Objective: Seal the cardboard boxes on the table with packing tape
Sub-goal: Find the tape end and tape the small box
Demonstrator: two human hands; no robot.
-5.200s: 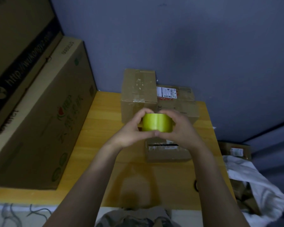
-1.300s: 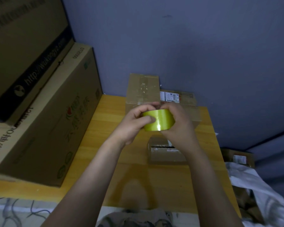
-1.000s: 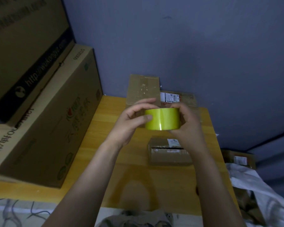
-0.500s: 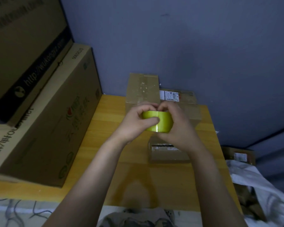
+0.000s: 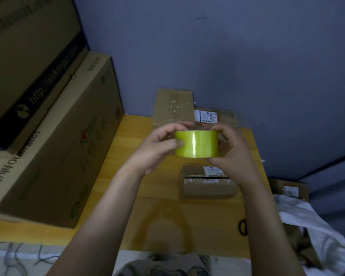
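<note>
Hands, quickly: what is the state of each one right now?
Left hand: fingers curled round the left end of the yellow-green packing tape roll.
Right hand: gripping the right end of that roll.

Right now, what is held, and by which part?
The tape roll, by its ends: left hand on the left end, right hand on the right.

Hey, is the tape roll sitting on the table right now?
No, the left hand and the right hand hold the tape roll up above the table.

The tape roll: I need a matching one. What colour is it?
Yellow-green and glossy, the tape roll shows best in the head view.
</note>
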